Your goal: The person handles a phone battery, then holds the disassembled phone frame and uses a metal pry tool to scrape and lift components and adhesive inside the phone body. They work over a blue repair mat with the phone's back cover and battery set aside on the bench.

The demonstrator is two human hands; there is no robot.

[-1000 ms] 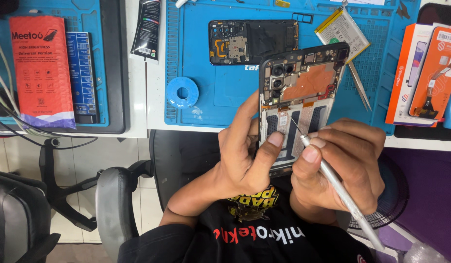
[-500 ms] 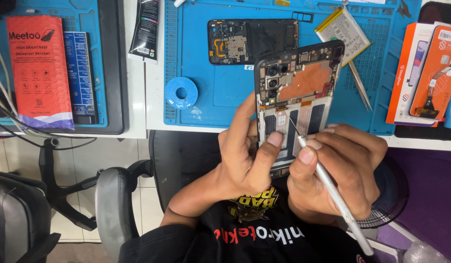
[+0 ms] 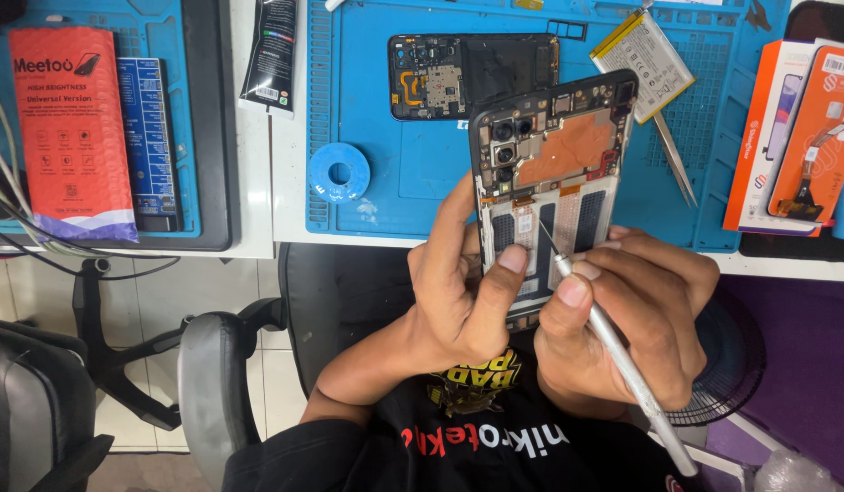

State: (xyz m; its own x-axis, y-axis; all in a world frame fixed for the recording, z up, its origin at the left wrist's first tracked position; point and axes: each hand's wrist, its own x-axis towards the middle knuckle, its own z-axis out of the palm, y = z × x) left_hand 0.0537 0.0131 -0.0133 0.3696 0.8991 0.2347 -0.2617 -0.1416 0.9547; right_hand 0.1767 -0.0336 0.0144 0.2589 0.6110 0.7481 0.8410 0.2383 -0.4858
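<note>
Left hand [image 3: 463, 301] grips the opened phone [image 3: 550, 182], right hand [image 3: 627, 319] pinches a screwdriver [image 3: 613, 351]; a slip could scratch its circuitry.

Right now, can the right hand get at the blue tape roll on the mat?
Probably not: the right hand grips a screwdriver, and the opened phone in the left hand stands between it and the blue tape roll.
</note>
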